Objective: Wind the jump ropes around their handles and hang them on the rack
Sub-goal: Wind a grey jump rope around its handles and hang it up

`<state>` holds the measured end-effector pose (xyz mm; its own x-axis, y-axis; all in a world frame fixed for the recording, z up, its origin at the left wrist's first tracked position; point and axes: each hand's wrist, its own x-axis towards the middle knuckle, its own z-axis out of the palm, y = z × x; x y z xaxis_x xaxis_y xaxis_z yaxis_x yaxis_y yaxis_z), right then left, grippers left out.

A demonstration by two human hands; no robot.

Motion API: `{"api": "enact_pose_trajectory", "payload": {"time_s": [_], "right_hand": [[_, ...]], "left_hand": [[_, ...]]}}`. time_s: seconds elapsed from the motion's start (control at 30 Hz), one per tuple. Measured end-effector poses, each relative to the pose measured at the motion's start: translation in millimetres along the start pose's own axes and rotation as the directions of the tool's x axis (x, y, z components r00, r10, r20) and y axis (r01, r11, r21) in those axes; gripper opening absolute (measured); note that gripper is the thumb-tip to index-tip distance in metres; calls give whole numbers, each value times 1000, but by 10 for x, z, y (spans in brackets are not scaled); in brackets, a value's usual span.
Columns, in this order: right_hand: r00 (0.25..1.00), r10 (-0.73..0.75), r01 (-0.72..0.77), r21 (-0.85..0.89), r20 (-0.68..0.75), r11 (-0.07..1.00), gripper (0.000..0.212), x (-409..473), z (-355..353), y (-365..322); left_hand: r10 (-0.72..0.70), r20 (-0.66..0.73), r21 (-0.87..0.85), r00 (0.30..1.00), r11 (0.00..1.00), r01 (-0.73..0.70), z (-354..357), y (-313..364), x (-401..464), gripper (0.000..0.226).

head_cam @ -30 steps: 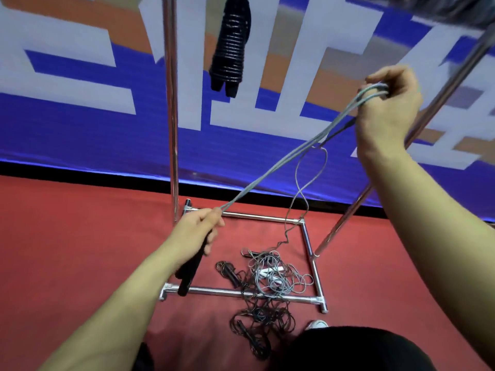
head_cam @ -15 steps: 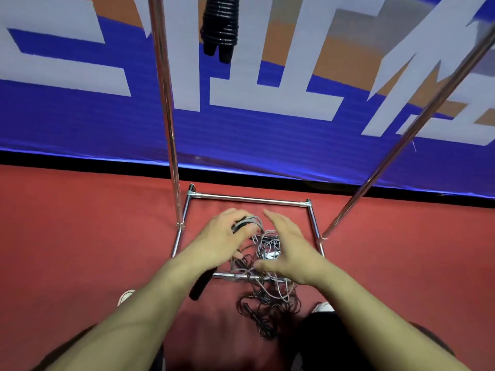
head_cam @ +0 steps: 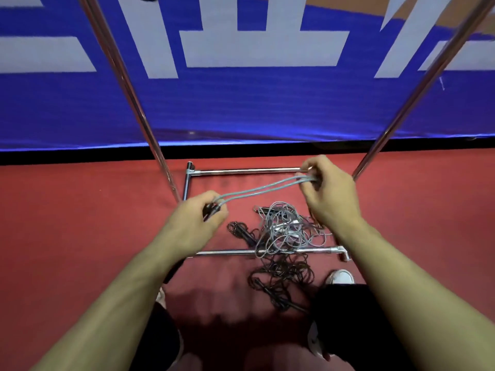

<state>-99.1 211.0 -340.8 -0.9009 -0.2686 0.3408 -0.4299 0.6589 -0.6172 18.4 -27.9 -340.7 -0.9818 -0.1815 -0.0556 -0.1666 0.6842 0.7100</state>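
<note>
Two strands of grey rope (head_cam: 263, 187) stretch between the hands in the head view, the only one. At nine o'clock of the floor tangle (head_cam: 284, 231), the left hand (head_cam: 199, 223) curls around a black handle (head_cam: 210, 210); at one o'clock, the right hand (head_cam: 328, 191) pinches the doubled rope in bent fingers. The rack (head_cam: 246, 171) base frames the pile. Winding looks just under way: next, likely lay these strands around the handle, keeping tension, before hanging it overhead.
</note>
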Motion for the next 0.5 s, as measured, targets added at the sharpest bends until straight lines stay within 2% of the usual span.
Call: {"api": "enact_pose_trajectory", "payload": {"time_s": [0.07, 0.1, 0.17, 0.23, 0.33, 0.43, 0.5], "right_hand": [[994, 42, -39, 33, -104, 999, 15, 57, -54, 83], [986, 77, -65, 87, -148, 994, 12, 74, -60, 109], [966, 173, -119, 265, -193, 957, 8, 107, -84, 120], [958, 222, -131, 412, -181, 902, 6, 139, -127, 78], [940, 214, -36, 545, -267, 838, 13, 147, -195, -51], [862, 134, 129, 467, -489, 875, 27, 160, -296, -118], [843, 54, 149, 327, -536, 933, 28, 165, -330, -89]], "left_hand": [[-31, -60, 149, 998, 988, 40, 18, -46, 29, 2], [-51, -83, 149, 995, 987, 63, 23, -50, 42, 11], [-67, -59, 70, 996, 995, 71, 31, -46, 50, 29], [-42, -20, 30, 999, 999, 42, 49, -39, 36, 34], [0, -43, -7, 999, 1000, 0, 69, -41, 13, 33], [-52, -168, 4, 985, 999, 53, 6, -52, 27, 27], [-103, -205, -20, 973, 995, 101, -52, -61, 23, 18]]}}
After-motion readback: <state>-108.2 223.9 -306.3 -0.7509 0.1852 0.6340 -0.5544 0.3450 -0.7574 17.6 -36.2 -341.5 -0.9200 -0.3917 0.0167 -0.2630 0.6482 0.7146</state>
